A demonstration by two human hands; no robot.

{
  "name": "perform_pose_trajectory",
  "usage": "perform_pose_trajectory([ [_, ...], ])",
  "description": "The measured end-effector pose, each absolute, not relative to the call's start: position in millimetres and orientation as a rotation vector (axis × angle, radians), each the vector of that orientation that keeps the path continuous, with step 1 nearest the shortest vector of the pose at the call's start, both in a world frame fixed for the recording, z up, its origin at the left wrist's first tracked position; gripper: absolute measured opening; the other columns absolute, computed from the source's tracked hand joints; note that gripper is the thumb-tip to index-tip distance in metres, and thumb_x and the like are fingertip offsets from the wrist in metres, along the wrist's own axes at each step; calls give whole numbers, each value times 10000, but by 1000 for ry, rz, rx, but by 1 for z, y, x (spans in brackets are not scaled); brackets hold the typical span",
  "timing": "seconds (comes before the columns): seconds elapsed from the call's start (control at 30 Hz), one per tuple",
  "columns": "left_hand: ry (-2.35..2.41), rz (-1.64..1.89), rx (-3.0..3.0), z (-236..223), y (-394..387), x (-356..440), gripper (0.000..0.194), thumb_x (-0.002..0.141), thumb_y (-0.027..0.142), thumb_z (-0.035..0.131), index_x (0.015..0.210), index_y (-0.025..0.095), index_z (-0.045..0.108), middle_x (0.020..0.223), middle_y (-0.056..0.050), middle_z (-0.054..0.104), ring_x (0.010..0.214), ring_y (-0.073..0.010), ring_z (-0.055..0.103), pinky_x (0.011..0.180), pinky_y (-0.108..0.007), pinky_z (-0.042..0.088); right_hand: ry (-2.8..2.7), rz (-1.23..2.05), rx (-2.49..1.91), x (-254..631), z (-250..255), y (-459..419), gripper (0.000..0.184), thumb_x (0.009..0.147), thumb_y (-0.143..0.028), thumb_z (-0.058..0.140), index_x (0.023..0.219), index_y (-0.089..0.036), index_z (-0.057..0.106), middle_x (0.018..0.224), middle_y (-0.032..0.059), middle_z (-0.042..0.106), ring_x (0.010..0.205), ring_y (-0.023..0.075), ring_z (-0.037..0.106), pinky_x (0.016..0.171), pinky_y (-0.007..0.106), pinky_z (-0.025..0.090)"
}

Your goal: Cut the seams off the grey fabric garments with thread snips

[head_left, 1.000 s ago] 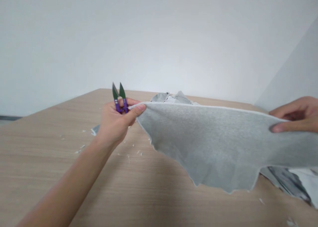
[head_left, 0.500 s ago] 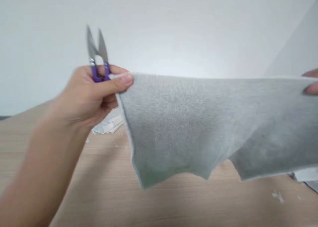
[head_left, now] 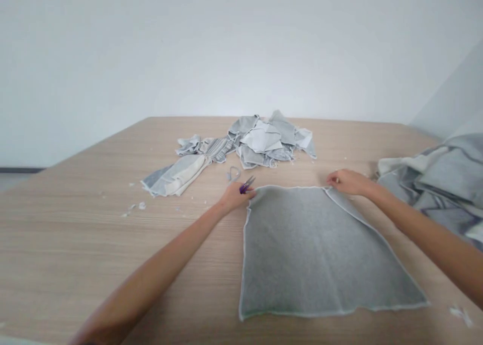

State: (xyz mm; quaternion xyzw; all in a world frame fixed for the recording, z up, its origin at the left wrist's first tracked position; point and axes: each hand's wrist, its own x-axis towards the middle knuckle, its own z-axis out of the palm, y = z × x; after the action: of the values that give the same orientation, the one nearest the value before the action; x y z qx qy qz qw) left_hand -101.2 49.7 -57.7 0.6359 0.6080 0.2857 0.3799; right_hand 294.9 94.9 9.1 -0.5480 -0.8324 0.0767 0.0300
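A grey piece of fabric (head_left: 309, 249) with pale stitched edges lies spread over the near middle of the table. At its far left corner my left hand (head_left: 236, 196) is closed on the cloth. Purple-handled thread snips (head_left: 247, 185) stick out of that same hand, their blades pointing away to the upper right. My right hand (head_left: 341, 180) pinches the far edge of the fabric near its right corner. Along the right side a strip of the cloth is folded over. Both forearms reach in from the bottom and right of the view.
Grey and white cloth pieces (head_left: 262, 139) are heaped at the back of the wooden table (head_left: 94, 244). A tied cloth bundle (head_left: 181, 171) lies left of them. More fabric (head_left: 445, 179) is piled at the right. Thread scraps (head_left: 141, 205) dot the surface.
The fabric was held up close to the camera, hanging between both hands. It has moved down and away and now lies on the table, with both hands still gripping its far edge.
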Motion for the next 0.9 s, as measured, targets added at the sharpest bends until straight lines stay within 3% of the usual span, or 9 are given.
perform_pose_trajectory([
  [0.2, 1515, 716, 1714, -62, 49, -108, 235, 965, 336, 665, 1081, 131, 666, 1050, -57, 686, 912, -196, 678, 810, -383, 591, -2420, 368, -1474, 251, -2, 67, 292, 928, -301, 539, 1039, -186, 784, 1074, 119, 777, 908, 253, 715, 815, 336, 523],
  [0.4, 1377, 816, 1706, -64, 36, -101, 245, 966, 344, 666, 1088, 132, 663, 920, -24, 677, 757, -150, 657, 702, -317, 582, -2165, 524, -1231, 167, -27, 45, 292, 924, -372, 598, 1101, -196, 750, 970, 87, 772, 772, 209, 703, 713, 335, 561],
  [0.5, 1319, 868, 1678, -63, 28, -101, 237, 951, 335, 686, 1070, 131, 669, 836, 4, 654, 654, -118, 612, 621, -270, 547, -2058, 564, -1105, 131, -42, 45, 421, 854, -411, 705, 1211, -187, 698, 1152, 122, 733, 1003, 257, 695, 894, 411, 565],
  [0.6, 1302, 934, 1628, -62, 23, -101, 254, 906, 318, 736, 1069, 132, 680, 805, 15, 646, 573, -86, 548, 549, -227, 487, -2006, 642, -998, 108, -51, 44, 527, 796, -432, 779, 1263, -210, 679, 1287, 124, 691, 1215, 291, 625, 1074, 471, 480],
  [0.73, 1280, 1005, 1545, -62, 20, -101, 381, 803, 372, 815, 1071, 119, 719, 807, -13, 694, 552, -78, 548, 513, -202, 424, -1922, 803, -977, 97, -57, 37, 337, 848, -433, 734, 1115, -230, 761, 1122, 94, 774, 1026, 263, 718, 944, 427, 558],
  [0.9, 1198, 996, 1487, -57, 15, -98, 433, 749, 405, 809, 1055, 102, 762, 811, -73, 759, 672, -162, 684, 592, -226, 498, -1740, 984, -1023, 95, -66, 31, 285, 849, -450, 720, 999, -221, 801, 988, 84, 806, 878, 247, 754, 811, 374, 594],
])
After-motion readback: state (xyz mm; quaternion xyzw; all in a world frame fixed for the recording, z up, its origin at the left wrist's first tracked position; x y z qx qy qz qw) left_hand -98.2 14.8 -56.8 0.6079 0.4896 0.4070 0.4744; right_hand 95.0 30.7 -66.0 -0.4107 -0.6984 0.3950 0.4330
